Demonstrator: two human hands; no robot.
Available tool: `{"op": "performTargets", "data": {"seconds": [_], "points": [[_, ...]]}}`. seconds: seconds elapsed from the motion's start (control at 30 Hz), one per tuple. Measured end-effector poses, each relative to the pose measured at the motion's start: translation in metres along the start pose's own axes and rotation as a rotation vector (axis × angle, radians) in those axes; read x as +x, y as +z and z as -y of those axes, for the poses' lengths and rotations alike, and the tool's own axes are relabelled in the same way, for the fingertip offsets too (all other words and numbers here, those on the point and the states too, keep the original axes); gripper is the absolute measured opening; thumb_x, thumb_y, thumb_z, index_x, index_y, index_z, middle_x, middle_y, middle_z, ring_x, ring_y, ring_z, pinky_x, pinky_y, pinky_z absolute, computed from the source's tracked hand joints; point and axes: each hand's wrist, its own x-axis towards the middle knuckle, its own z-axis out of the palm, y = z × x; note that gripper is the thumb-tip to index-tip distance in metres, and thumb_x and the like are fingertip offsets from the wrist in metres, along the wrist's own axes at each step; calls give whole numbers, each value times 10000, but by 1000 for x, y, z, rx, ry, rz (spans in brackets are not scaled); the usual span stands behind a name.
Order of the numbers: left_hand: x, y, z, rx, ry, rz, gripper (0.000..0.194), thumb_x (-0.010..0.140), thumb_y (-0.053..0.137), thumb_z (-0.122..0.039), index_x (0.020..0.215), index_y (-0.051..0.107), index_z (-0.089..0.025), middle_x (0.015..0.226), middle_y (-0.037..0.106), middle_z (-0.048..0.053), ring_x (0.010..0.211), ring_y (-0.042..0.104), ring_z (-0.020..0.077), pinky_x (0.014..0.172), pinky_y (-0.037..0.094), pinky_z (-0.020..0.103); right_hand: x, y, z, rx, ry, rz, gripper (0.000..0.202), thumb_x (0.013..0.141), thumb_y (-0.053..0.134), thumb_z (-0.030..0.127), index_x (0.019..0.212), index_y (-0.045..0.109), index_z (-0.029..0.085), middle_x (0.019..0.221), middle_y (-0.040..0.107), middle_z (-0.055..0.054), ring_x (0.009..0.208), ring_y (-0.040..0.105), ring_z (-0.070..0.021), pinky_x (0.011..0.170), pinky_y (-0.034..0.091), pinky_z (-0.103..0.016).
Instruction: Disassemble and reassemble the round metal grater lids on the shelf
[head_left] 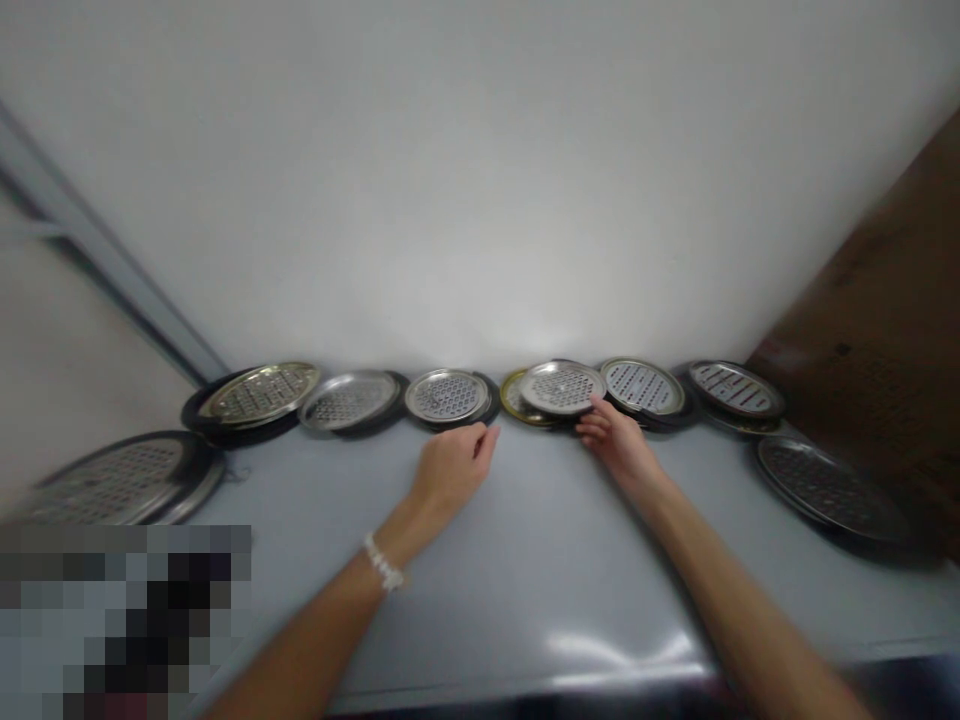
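Over the grey tabletop (517,570), the left hand (455,465) curls into a loose fist; the right hand (615,440), through blur, seems to pinch a perforated metal disc (561,386) by its near rim, presumably the handiest edge, with a yellow-rimmed disc (511,397) showing behind, near the white wall (480,200).
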Motion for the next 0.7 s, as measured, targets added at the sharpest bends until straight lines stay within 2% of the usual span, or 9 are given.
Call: {"op": "performTargets", "data": {"seconds": [0.13,0.23,0.4,0.7], "points": [[-1,2,0,-6,12,5,412,1006,465,-399,683,627,-202,685,708,59,625,615,197,587,214,322,-1,-1,2,-63,-50,-22,228,807,767,339,825,655,141,769,755,-88,685,746,-172,521,557,-194],[-1,1,0,-16,16,18,413,1010,456,-396,686,623,-202,687,706,56,626,614,194,587,217,319,-2,-2,5,-16,-5,-16,153,841,712,299,846,667,154,773,761,-74,715,756,-175,531,563,-193],[0,0,0,-21,14,25,414,1011,450,-396,688,623,-203,683,698,58,627,609,198,585,221,317,-3,-2,8,71,33,-52,49,835,642,229,824,618,187,666,726,-20,575,711,-138,452,496,-174],[0,2,1,-65,-1,32,418,1004,453,-404,674,615,-206,663,681,51,614,595,188,588,236,306,1,-8,4,-37,19,-56,118,800,558,273,705,532,210,493,603,24,407,565,-110,411,447,-187]]}}
